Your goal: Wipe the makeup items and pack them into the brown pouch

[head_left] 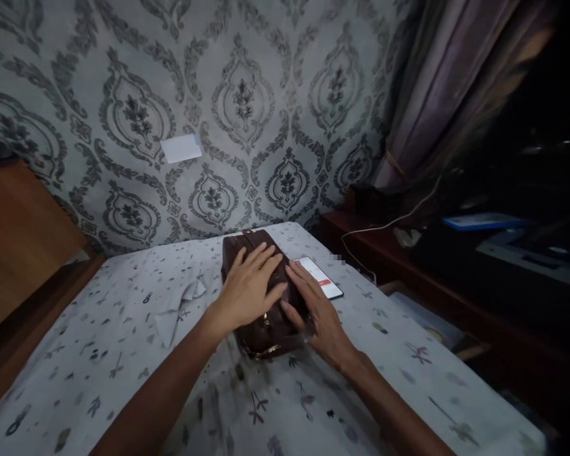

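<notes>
A dark brown leather-like bag (pixel 266 337) with gold-coloured zips lies on the patterned bedsheet (pixel 123 316). My left hand (pixel 249 285) rests flat across its top, fingers spread and pointing away from me. Against its right side and upper edge lies my right hand (pixel 316 307), with the fingers stretched out and the thumb apart. Neither hand is wrapped round the bag. Just beyond the right fingers a phone (pixel 331 289) with a lit screen lies face up on the sheet, partly covered by that hand. A crumpled white cloth or paper (pixel 171 316) is to the left.
Behind the bed stands a wall with grey patterned paper and a white switch plate or card (pixel 180 148). A wooden panel (pixel 23 234) borders the left. At the right are a dark red desk (pixel 356 231), a white cable (pixel 384 226), an open drawer (pixel 432 323) and a curtain (pixel 432 82).
</notes>
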`<act>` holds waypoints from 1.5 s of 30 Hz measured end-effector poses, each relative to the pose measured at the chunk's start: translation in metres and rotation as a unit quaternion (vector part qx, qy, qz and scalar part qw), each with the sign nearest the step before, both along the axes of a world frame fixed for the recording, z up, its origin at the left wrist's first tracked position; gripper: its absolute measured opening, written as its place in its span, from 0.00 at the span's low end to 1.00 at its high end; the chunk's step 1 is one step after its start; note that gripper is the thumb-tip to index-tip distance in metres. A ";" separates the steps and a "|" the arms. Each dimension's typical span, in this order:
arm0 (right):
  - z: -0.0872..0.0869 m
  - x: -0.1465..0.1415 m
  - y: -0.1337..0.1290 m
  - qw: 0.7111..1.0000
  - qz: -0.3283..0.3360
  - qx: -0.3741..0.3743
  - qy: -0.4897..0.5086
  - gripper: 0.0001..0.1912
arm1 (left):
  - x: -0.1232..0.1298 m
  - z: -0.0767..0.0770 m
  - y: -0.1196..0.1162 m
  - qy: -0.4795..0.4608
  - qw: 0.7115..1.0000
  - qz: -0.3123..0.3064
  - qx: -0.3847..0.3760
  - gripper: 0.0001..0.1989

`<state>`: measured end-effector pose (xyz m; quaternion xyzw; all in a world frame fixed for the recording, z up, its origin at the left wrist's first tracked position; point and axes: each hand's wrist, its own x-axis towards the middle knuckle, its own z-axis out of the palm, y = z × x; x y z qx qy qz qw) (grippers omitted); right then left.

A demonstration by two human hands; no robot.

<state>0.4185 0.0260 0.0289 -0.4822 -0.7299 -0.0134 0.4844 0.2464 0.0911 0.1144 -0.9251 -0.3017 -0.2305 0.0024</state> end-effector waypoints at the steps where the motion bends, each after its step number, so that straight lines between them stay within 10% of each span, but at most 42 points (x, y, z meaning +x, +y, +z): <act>1: -0.001 0.000 0.001 1.000 0.003 0.004 -0.005 0.38 | 0.000 -0.001 0.001 0.000 1.000 0.003 -0.009 0.25; 9: -0.003 0.004 -0.001 0.999 0.021 -0.025 -0.018 0.39 | -0.014 -0.015 0.013 -0.145 0.985 -0.031 -0.088 0.23; 15: -0.005 -0.001 -0.002 0.999 0.025 -0.037 0.014 0.38 | -0.017 -0.053 0.077 -0.449 0.825 0.148 -0.311 0.30; 23: -0.016 -0.007 -0.001 0.981 -0.009 -0.082 0.176 0.43 | -0.072 -0.087 0.090 -0.464 0.756 0.156 -0.434 0.34; 31: -0.020 -0.014 -0.006 0.944 0.048 -0.148 0.291 0.43 | -0.048 -0.135 0.035 -0.415 0.810 0.194 -0.366 0.33; 45: -0.003 0.044 -0.024 0.933 0.150 -0.270 0.184 0.56 | -0.024 -0.139 0.030 -0.372 0.837 0.204 -0.346 0.34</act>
